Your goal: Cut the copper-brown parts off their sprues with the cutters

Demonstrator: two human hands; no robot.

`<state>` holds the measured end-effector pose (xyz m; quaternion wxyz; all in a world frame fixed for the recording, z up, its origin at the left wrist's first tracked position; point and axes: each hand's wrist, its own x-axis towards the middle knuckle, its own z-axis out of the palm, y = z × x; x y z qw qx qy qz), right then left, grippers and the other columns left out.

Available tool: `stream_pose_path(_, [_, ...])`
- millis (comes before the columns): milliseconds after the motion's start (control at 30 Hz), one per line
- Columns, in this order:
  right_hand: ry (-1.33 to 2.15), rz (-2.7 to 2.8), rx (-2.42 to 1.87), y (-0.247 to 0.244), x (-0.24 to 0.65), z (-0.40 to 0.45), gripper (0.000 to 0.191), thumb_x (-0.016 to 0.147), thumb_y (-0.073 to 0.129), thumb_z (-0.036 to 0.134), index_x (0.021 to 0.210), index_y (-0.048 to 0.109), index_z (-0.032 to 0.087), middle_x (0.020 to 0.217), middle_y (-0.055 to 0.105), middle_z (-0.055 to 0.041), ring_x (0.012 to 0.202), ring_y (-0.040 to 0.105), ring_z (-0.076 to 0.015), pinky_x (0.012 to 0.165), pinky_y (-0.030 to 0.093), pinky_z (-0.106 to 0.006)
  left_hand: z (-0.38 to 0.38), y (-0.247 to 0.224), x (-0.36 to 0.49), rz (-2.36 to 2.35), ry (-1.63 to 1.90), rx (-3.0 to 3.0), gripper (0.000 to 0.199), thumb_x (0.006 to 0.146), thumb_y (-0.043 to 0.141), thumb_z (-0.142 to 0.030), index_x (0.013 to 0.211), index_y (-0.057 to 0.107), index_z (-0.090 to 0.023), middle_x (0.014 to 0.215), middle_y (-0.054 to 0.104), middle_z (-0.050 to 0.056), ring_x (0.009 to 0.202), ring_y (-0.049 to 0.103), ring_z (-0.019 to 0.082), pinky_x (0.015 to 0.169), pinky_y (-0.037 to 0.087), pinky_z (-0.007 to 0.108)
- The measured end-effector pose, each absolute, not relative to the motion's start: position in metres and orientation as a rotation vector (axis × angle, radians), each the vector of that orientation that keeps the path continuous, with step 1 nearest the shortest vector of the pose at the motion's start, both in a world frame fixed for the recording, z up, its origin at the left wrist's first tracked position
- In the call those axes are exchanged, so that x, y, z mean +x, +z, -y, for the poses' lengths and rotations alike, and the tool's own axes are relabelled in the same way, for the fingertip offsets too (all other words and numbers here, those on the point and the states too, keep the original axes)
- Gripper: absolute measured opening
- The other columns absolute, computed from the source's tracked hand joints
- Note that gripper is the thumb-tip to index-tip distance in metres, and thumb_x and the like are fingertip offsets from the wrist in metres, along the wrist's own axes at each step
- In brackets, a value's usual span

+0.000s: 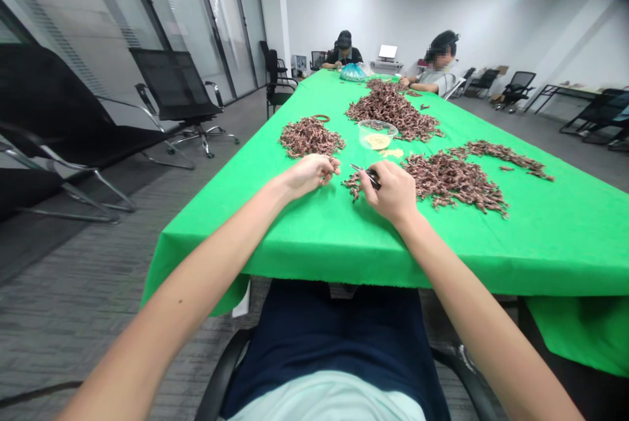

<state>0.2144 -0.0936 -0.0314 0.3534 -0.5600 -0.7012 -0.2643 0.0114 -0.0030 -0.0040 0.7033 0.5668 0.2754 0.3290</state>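
Observation:
My left hand (pixel 314 173) is closed in a pinch above the green cloth, just in front of a small heap of brown, knobbly dried pieces (pixel 310 137). What sits between its fingertips is too small to make out. My right hand (pixel 392 190) grips a small tool (pixel 372 177) with a black handle and a slim metal tip, which points left toward my left hand. Beside and partly behind the right hand spreads a larger pile of the same brown pieces (pixel 457 180). Beyond both hands stands a clear plastic bowl (pixel 377 135) with pale yellowish bits in it.
Pale crumbs (pixel 392 153) lie by the bowl on the green tablecloth (pixel 295 237). A big brown heap (pixel 393 110) covers the table's middle, with a blue bag (pixel 352 72) farther back. Two people sit at the far end and right side. Black chairs (pixel 177 87) stand at left.

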Motion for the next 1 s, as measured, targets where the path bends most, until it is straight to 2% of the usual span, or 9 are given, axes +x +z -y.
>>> stream_pose_path(133, [-0.656, 1.821, -1.449, -0.0307, 0.2137, 0.0940, 0.038, 0.099, 0.045, 0.049, 0.086, 0.062, 0.019, 0.079, 0.064, -0.0079, 0.073, 0.057, -0.0205, 0.064, 0.036, -0.031, 0.0051, -0.0020, 0.0129, -0.593, 0.707, 1.225, 0.004, 0.071, 0.066, -0.015, 0.073, 0.063, -0.012, 0.073, 0.060, 0.005, 0.053, 0.045, 0.010, 0.048, 0.033, 0.024])
stream_pose_path(300, [-0.643, 1.823, -1.463, -0.0311, 0.2144, 0.0932, 0.037, 0.099, 0.046, 0.050, 0.086, 0.062, 0.019, 0.080, 0.065, -0.0076, 0.074, 0.058, -0.0205, 0.064, 0.037, -0.031, 0.0107, 0.0003, 0.0146, -0.562, 0.671, 1.293, 0.014, 0.075, 0.077, -0.020, 0.073, 0.065, -0.012, 0.066, 0.051, 0.000, 0.052, 0.044, 0.008, 0.049, 0.032, 0.024])
stream_pose_path(433, [-0.627, 1.829, -1.474, -0.0316, 0.2148, 0.0927, 0.038, 0.099, 0.045, 0.050, 0.087, 0.063, 0.019, 0.080, 0.066, -0.0080, 0.074, 0.059, -0.0206, 0.064, 0.037, -0.030, 0.0109, -0.0021, 0.0138, -0.552, 0.700, 1.425, 0.021, 0.077, 0.081, -0.025, 0.090, 0.072, -0.011, 0.071, 0.059, 0.001, 0.063, 0.055, 0.010, 0.061, 0.043, 0.025])
stream_pose_path(567, [-0.619, 1.834, -1.489, -0.0307, 0.2141, 0.0935, 0.040, 0.099, 0.044, 0.051, 0.086, 0.063, 0.019, 0.080, 0.066, -0.0080, 0.074, 0.058, -0.0208, 0.064, 0.036, -0.031, 0.0075, -0.0053, 0.0117, -0.588, 0.805, 1.448, 0.039, 0.068, 0.088, -0.023, 0.101, 0.071, -0.012, 0.087, 0.070, 0.007, 0.079, 0.067, 0.015, 0.074, 0.050, 0.030])
stream_pose_path(667, [-0.611, 1.833, -1.496, -0.0298, 0.2132, 0.0944, 0.039, 0.099, 0.044, 0.051, 0.087, 0.063, 0.019, 0.081, 0.066, -0.0082, 0.075, 0.059, -0.0209, 0.065, 0.037, -0.030, 0.0054, -0.0060, 0.0103, -0.601, 0.891, 1.434, 0.047, 0.062, 0.092, -0.021, 0.103, 0.070, -0.010, 0.094, 0.074, 0.011, 0.085, 0.070, 0.018, 0.080, 0.052, 0.033])
stream_pose_path(833, [-0.587, 1.836, -1.482, -0.0283, 0.2116, 0.0958, 0.040, 0.099, 0.045, 0.051, 0.087, 0.064, 0.018, 0.080, 0.067, -0.0080, 0.075, 0.060, -0.0205, 0.066, 0.037, -0.030, 0.0081, -0.0022, 0.0104, -0.509, 0.947, 1.467, 0.049, 0.060, 0.093, -0.024, 0.102, 0.072, -0.011, 0.100, 0.078, 0.014, 0.095, 0.072, 0.022, 0.095, 0.052, 0.040])
stream_pose_path(1000, [-0.530, 1.844, -1.440, -0.0280, 0.2117, 0.0976, 0.040, 0.099, 0.044, 0.050, 0.086, 0.065, 0.018, 0.079, 0.068, -0.0078, 0.074, 0.061, -0.0199, 0.066, 0.039, -0.030, 0.0127, 0.0010, 0.0113, -0.462, 0.966, 1.549, 0.048, 0.061, 0.093, -0.028, 0.102, 0.075, -0.012, 0.100, 0.078, 0.015, 0.098, 0.074, 0.027, 0.097, 0.053, 0.044])
